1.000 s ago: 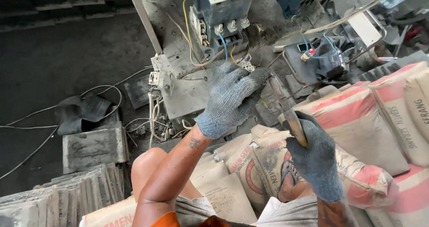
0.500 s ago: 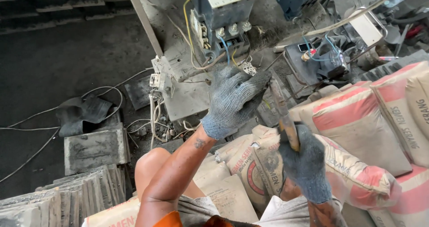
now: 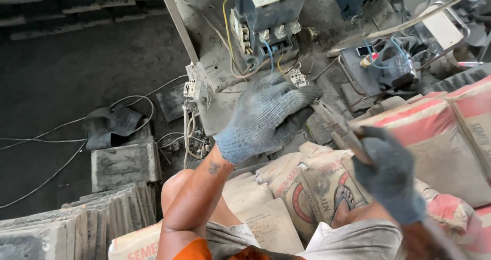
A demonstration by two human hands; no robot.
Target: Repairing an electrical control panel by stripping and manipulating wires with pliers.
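The left hand (image 3: 266, 118) wears a grey knit glove. It sits near the middle of the view. Its fingers (image 3: 286, 94) point up toward one o'clock. They lie flat and close together on a dusty grey panel (image 3: 225, 104). They are not wrapped around anything.

The right hand (image 3: 391, 175) wears a darker grey glove. It is at about four o'clock from the left hand, lower and to the side. It is shut tight around the handle of a thin tool (image 3: 340, 129). The tool is blurry, so I cannot tell what kind it is. The tool slants up toward eleven o'clock. Its tip comes close to the left hand's fingers. I cannot tell if it touches them.

At twelve o'clock from the left hand stands a big grey switch box (image 3: 268, 14). Blue and yellow wires (image 3: 271, 53) hang from it. At two o'clock from the left hand is a smaller dark part with blue wires (image 3: 381, 65).

Under both hands, at six o'clock, lie paper sacks (image 3: 286, 198) stacked in a pile. More sacks with pink stripes (image 3: 434, 132) lie at three o'clock. The person's bare knee (image 3: 176, 188) shows at seven o'clock.

Far off at nine o'clock, a grey block (image 3: 125, 163) sits on the dark floor (image 3: 61, 71). Thin cables (image 3: 76, 122) lie near it.
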